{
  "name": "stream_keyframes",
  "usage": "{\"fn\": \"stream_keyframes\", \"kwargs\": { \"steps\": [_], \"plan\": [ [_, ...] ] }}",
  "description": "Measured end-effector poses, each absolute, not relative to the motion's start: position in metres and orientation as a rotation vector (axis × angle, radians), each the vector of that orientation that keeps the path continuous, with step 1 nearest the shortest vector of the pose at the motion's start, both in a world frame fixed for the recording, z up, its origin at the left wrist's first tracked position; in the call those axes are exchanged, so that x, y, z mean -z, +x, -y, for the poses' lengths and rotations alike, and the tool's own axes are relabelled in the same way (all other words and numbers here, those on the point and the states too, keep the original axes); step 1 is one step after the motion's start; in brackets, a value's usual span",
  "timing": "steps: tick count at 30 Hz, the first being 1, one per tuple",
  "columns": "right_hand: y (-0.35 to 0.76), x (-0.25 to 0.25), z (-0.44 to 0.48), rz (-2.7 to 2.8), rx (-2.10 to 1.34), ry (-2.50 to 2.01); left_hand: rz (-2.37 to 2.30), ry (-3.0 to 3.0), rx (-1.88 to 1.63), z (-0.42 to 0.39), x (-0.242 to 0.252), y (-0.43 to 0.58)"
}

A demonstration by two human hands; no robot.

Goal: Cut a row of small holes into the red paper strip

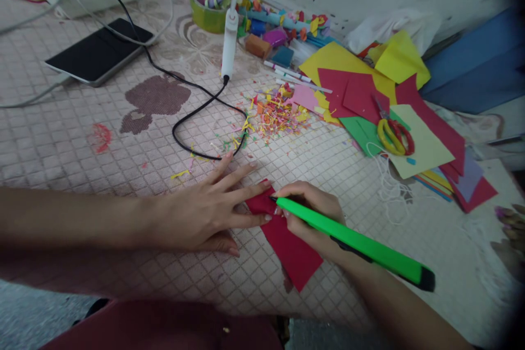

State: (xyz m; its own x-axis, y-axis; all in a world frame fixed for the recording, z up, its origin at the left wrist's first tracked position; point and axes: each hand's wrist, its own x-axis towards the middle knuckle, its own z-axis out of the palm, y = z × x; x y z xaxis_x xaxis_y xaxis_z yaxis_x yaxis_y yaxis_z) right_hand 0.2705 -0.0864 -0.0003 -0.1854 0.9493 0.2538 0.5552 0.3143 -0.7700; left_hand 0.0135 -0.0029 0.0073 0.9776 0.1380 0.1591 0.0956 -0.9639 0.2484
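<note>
Fingers spread, my left hand [205,210] lies flat on the quilted cloth, some fingertips pressing on a strip of red paper [293,251]. In my right hand [314,205] is a thick green pen [353,235] with a black tip and a black back end. The tip touches or hovers just over the paper's upper part, beside my left fingers; I cannot tell which. My right fingers partly cover the paper, and whether a mark is on it does not show.
Small paper scraps [283,112] lie beyond my hands, near a white glue gun [230,44] with a looping black cord. Scissors [394,136] rest on coloured paper [365,93] at the right, beside white string [389,186]. A tablet [100,52] and green tape [209,16] stand farther back.
</note>
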Motion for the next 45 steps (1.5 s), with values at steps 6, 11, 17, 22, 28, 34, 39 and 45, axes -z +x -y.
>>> {"fn": "stream_keyframes", "kwargs": {
  "steps": [6, 11, 17, 22, 28, 34, 39, 45],
  "plan": [
    [0.2702, -0.0068, 0.0824, 1.929, -0.649, -1.297, -0.222, 2.886, -0.318, 0.0114, -0.0048, 0.0173],
    [0.269, -0.0072, 0.0811, 1.899, -0.695, -1.306, -0.173, 2.861, -0.333, 0.0086, -0.0021, 0.0159],
    [0.2685, -0.003, 0.0819, 1.87, -0.696, -1.308, -0.168, 2.874, -0.268, 0.0041, -0.0036, 0.0141],
    [0.2697, -0.002, 0.0841, 1.856, -0.711, -1.317, -0.192, 2.875, -0.261, 0.0061, -0.0056, 0.0146],
    [0.2706, -0.004, 0.0861, 1.868, -0.701, -1.336, -0.213, 2.858, -0.254, 0.0073, -0.0051, 0.0149],
    [0.2682, -0.0087, 0.084, 1.929, -0.665, -1.329, -0.228, 2.859, -0.28, 0.0126, -0.0055, 0.0177],
    [0.2658, -0.006, 0.0862, 1.877, -0.651, -1.366, -0.194, 2.845, -0.288, 0.0087, -0.0043, 0.016],
    [0.2671, -0.0051, 0.0873, 1.832, -0.702, -1.359, -0.162, 2.846, -0.226, 0.0031, -0.0039, 0.0123]
  ]
}}
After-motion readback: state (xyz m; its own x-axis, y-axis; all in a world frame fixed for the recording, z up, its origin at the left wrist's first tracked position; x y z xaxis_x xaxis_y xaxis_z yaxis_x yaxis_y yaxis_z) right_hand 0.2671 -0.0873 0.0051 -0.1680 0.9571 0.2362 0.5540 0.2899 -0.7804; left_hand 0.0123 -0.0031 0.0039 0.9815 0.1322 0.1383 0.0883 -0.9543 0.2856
